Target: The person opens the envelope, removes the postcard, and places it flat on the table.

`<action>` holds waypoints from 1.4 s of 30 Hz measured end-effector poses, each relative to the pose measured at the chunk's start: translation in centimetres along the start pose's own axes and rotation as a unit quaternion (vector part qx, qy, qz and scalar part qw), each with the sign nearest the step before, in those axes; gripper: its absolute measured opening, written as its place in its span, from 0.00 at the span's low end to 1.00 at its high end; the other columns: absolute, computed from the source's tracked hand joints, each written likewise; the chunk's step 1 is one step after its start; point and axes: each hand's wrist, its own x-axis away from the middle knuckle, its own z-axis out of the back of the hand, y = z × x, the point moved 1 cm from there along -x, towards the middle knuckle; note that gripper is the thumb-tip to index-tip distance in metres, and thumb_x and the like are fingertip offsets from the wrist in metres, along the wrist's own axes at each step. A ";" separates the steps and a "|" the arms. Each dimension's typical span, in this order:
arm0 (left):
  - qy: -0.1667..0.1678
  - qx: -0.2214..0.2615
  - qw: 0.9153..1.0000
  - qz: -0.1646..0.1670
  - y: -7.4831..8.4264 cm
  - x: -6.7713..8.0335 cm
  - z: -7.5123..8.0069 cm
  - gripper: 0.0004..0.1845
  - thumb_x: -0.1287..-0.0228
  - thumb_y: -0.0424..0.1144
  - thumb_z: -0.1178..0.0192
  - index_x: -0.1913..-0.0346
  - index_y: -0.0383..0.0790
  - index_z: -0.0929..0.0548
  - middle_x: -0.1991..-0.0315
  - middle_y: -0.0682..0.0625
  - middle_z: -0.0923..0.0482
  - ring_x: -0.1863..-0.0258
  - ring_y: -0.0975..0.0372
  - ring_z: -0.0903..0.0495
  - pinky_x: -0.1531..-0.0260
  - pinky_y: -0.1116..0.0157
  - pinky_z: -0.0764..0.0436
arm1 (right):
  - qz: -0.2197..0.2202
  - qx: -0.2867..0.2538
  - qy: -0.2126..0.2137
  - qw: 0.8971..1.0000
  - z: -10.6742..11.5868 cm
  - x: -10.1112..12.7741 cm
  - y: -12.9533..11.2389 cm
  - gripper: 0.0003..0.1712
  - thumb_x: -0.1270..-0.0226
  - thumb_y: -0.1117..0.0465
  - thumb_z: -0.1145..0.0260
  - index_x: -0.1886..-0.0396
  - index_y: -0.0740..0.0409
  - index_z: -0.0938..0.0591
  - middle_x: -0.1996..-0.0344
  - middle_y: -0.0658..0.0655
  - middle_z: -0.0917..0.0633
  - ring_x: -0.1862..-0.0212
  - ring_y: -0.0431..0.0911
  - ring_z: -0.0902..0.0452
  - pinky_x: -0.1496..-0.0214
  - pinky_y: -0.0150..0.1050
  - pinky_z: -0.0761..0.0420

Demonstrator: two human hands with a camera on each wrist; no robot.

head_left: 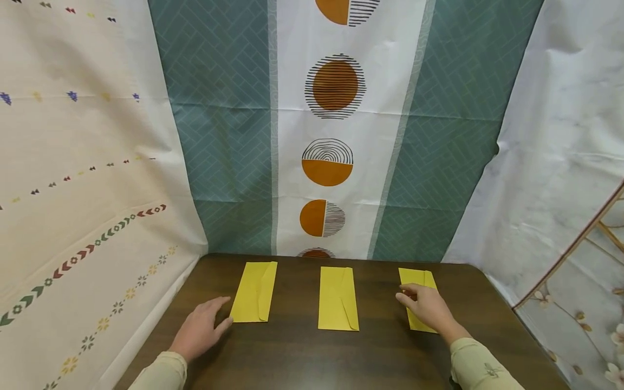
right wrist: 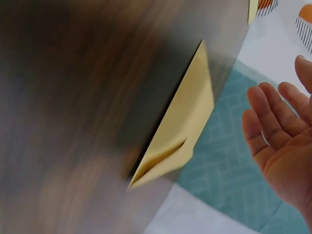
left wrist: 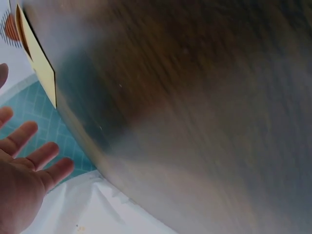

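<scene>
Three yellow envelopes lie in a row on a dark wooden table (head_left: pixel 302 357). My left hand (head_left: pixel 214 317) is open, palm down, just left of the left envelope (head_left: pixel 254 292), with its thumb near the lower left corner. The left wrist view shows that hand (left wrist: pixel 29 161) with spread fingers, apart from the envelope's edge (left wrist: pixel 41 68). The middle envelope (head_left: pixel 337 299) lies untouched. My right hand (head_left: pixel 414 300) is over the right envelope (head_left: pixel 418 279) and covers its lower part. In the right wrist view that hand (right wrist: pixel 275 136) has relaxed fingers held clear of the envelope (right wrist: pixel 185 126).
Patterned cloth hangs behind the table (head_left: pixel 336 135) and on both sides (head_left: pixel 73 189). The table's right edge (head_left: pixel 512 319) runs close to my right sleeve (head_left: pixel 480 365). Bare wood lies in front of the envelopes.
</scene>
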 end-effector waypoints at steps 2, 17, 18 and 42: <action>-0.009 0.002 1.000 0.004 0.2 -0.2 -0.2 0.29 0.29 0.47 0.28 0.31 0.37 0.19 0.34 0.37 0.17 0.34 0.38 0.20 0.35 0.36 0.23 | 0.001 -0.009 -0.003 1.000 -0.6 -0.4 -0.9 0.26 0.23 0.50 0.30 0.37 0.63 0.14 0.48 0.60 0.08 0.50 0.55 0.11 0.46 0.55 0.12; -0.043 -0.019 0.999 0.001 1.5 -1.9 -2.4 0.29 0.29 0.49 0.29 0.32 0.39 0.19 0.34 0.35 0.18 0.35 0.36 0.20 0.39 0.33 0.22 | 0.070 -0.022 -0.052 0.996 -7.1 -3.2 -9.4 0.22 0.27 0.51 0.26 0.41 0.58 0.11 0.54 0.53 0.07 0.54 0.47 0.11 0.50 0.49 0.10; -0.043 -0.022 0.999 0.003 1.5 -2.0 -2.6 0.29 0.29 0.49 0.29 0.32 0.40 0.19 0.34 0.35 0.18 0.35 0.36 0.20 0.39 0.32 0.23 | 0.081 -0.021 -0.061 0.995 -7.5 -3.2 -10.0 0.22 0.27 0.50 0.26 0.41 0.59 0.11 0.54 0.54 0.07 0.54 0.48 0.11 0.51 0.49 0.10; -0.100 -0.032 0.993 0.049 2.2 -3.9 -4.2 0.36 0.25 0.60 0.36 0.25 0.41 0.24 0.24 0.29 0.30 0.26 0.21 0.37 0.37 0.14 0.44 | 0.193 0.010 -0.127 0.973 -13.8 -3.5 -22.2 0.23 0.25 0.47 0.28 0.38 0.53 0.12 0.48 0.51 0.07 0.50 0.40 0.10 0.47 0.38 0.12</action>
